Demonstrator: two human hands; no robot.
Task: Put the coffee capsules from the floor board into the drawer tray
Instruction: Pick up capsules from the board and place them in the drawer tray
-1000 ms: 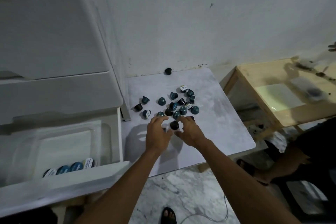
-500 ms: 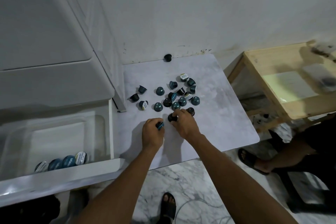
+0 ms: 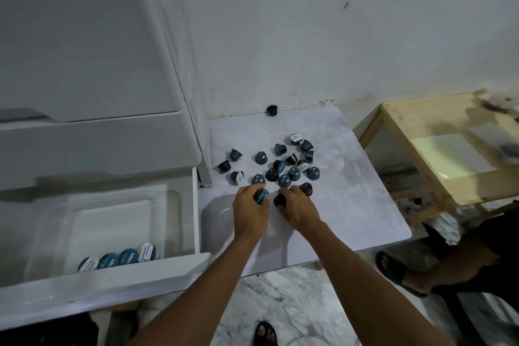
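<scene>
Both hands are working at the near edge of the capsule pile on the pale floor board [image 3: 365,205]. The left hand [image 3: 250,212] is curling its fingers [image 3: 254,195] around a blue capsule [image 3: 261,195], which is showing between thumb and fingertips. The right hand [image 3: 297,209] is pinching a black capsule [image 3: 280,200] with its fingers narrowed onto it; whether either capsule is already clear of the board cannot be told from this angle. Another dark capsule [image 3: 306,187] is sitting just beside the right hand's knuckles.

The rest of the loose capsules [image 3: 283,167] are lying scattered in a cluster beyond the hands, some upright, some tipped on their sides, and one black stray [image 3: 271,109] is resting alone by the wall. To the left, the drawer [image 3: 112,284] is standing open with a clear tray [image 3: 118,222] inside, and four capsules [image 3: 119,258] are lined up against its near edge.

So the picking-up step is in hand, and most of the job is still waiting on the board. The next move is probably calling for both hands to lift their capsules and carry them left over the drawer front, lowering them into the tray beside the row already there. The grips look light, so a capsule could slip on the way across.
</scene>
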